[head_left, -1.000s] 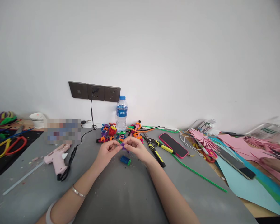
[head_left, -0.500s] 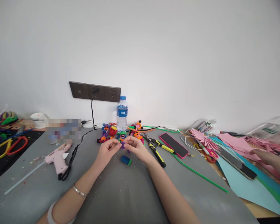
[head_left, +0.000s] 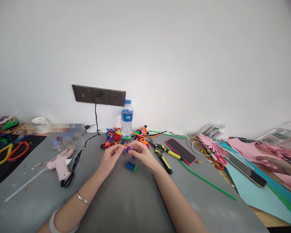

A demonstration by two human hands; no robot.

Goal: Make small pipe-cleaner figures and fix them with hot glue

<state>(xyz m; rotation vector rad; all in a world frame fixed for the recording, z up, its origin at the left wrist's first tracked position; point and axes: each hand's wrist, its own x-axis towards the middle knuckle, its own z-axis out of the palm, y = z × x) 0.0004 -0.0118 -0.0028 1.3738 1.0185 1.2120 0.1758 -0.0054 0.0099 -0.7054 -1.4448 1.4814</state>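
My right hand pinches a small fuzzy purple piece, probably bent pipe cleaner, between thumb and fingers. My left hand is closed in a pinch just left of it, and what its fingertips hold is too small to make out. Below both hands lies a short blue bundle with a green end. Right behind the fingers, small colourful pipe-cleaner figures stand in a cluster, partly hidden by my hands.
A water bottle stands against the wall. A pink glue gun lies left; yellow-black pliers, a phone and a green pipe cleaner lie right. At far right, another person's hand touches pink paper.
My left fingertips have drawn slightly left, away from the purple piece, which stays in my right fingers. The other person's hand at far right has shifted a little left.
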